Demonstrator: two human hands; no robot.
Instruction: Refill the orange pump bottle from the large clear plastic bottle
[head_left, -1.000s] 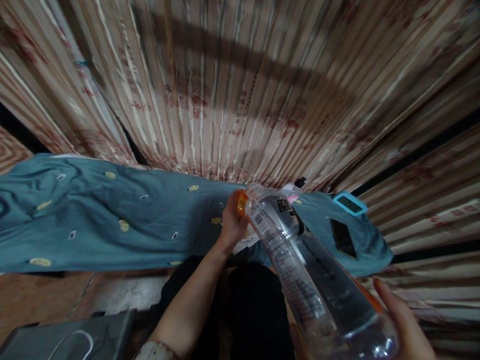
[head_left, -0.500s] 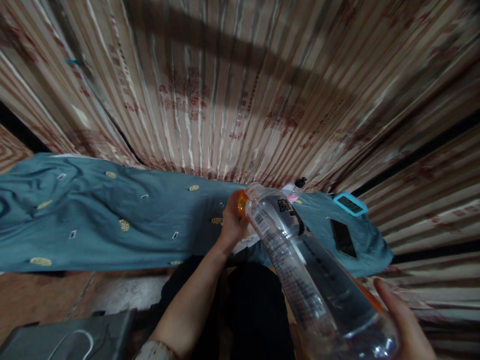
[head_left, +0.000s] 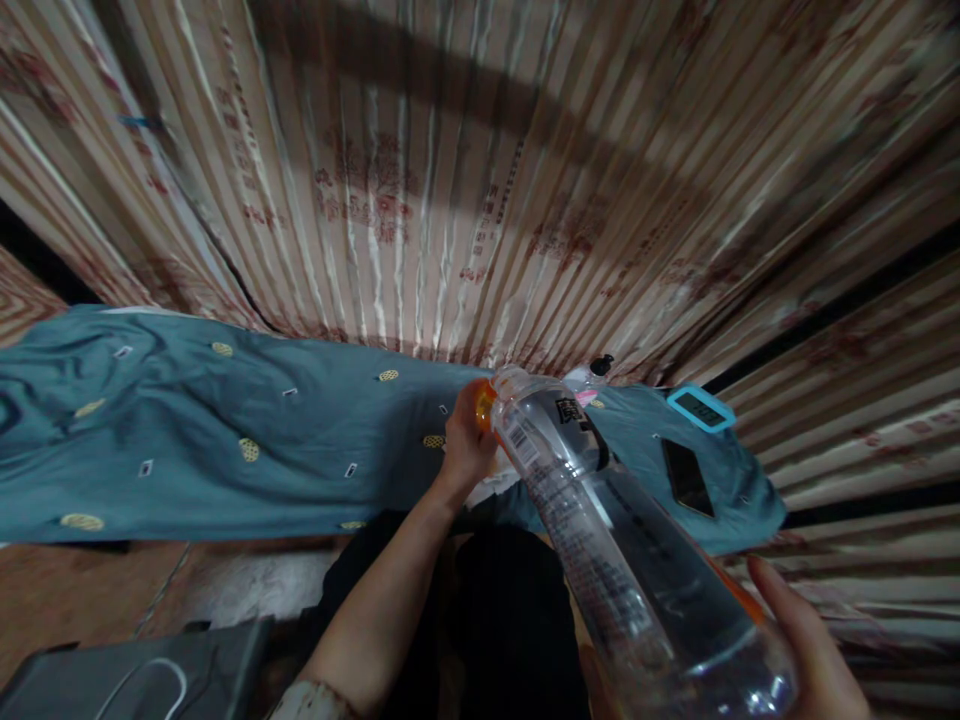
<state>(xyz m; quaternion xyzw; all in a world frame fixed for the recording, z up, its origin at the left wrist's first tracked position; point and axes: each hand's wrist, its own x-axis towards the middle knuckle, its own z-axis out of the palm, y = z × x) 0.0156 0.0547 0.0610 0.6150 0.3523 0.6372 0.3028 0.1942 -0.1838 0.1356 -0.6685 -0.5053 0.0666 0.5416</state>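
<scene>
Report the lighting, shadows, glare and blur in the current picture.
Head view: dim overall, a dark shadow band across the striped curtain. Head view: bright glints on the clear bottle, its small print too soft to read.

Teal patterned cloth beneath blue-framed clock, dark phone, black-topped small bottle

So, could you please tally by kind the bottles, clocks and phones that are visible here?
Bottles: 2 (large bottle, small bottle)
Clock: 1
Phone: 1
Total: 4
</scene>
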